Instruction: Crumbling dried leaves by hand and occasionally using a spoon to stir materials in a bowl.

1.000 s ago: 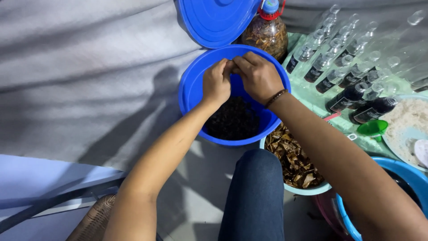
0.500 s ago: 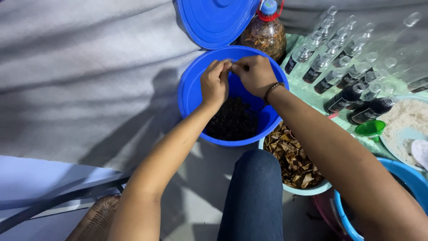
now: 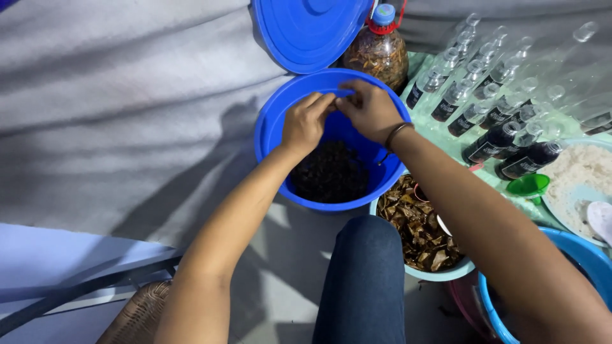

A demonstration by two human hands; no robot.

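Fingers (image 3: 328, 102) together above blue bucket (image 3: 271, 127)

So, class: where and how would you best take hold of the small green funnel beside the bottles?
Pinch the green funnel by its wide rim, coming from above. It seems to lie tilted with the open mouth showing, so the rim is exposed, while bottles crowd the far side.

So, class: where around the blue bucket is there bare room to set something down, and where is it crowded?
Free: the grey cloth left of the bucket, up to the lid, and the patch between the bucket and the knee. Crowded: right of the bucket, where the jar, small bottles, funnel and bowl of brown pieces stand close. Both hands fill the bucket's mouth.
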